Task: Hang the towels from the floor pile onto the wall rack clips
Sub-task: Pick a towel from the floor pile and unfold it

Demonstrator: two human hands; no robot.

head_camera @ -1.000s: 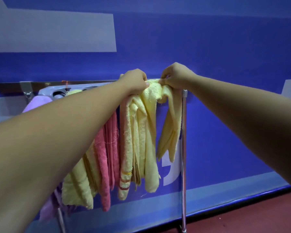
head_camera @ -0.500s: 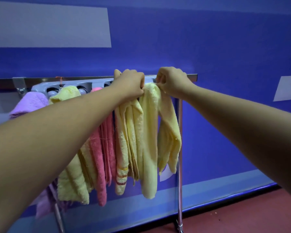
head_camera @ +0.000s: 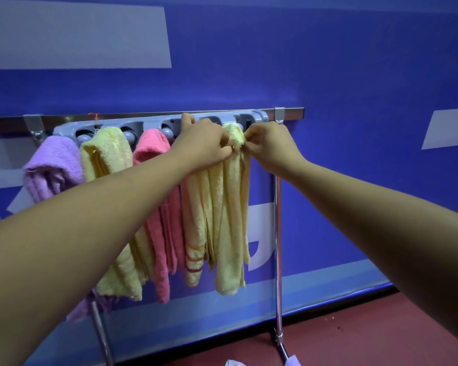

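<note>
overhead, blue wall [head_camera: 354, 75] behind grey rack [head_camera: 154, 122]; dark-red floor [head_camera: 381, 331] below

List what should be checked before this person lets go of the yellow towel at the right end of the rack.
1. Grip: left hand and right hand both pinch the yellow towel at its top: ok.
2. Its top caught in a clip of the grey rack: cannot tell from this angle.
3. Its lower end hangs clear of the floor: ok.
4. Neighbours, the purple towel and pink towel, hang from the rack: ok.
5. Clip on the striped towel: cannot tell, the left hand covers its top.
</note>
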